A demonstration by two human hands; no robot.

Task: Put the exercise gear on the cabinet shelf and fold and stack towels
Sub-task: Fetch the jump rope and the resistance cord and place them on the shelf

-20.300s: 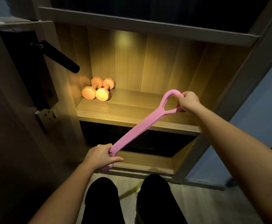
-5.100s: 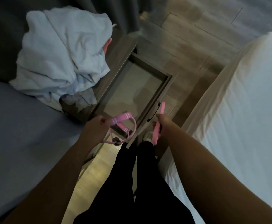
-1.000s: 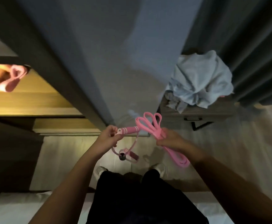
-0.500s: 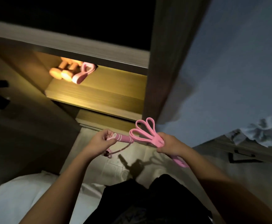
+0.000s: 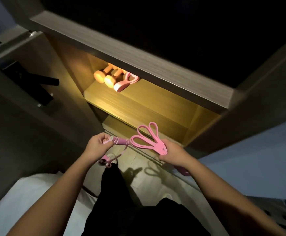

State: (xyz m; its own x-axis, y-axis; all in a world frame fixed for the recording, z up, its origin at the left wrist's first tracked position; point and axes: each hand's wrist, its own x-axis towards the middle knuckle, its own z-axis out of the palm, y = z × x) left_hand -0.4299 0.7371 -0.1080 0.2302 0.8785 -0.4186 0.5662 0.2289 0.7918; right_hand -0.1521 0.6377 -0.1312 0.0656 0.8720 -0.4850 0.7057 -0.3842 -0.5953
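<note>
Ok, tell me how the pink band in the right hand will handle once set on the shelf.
Probably floppy: the pink band fans into loose loops above the right hand and a tail droops below it. Likely to spring open once released. Being a flat strap, it should not roll on the shelf.

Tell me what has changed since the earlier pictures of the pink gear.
The pink stretch strap, once pulled between both hands, was let go and lies on the lit shelf beside the dumbbells. The left hand now grips a skipping rope, the right hand a looped band, brought from the drawer. The dumbbells stayed put.
</note>
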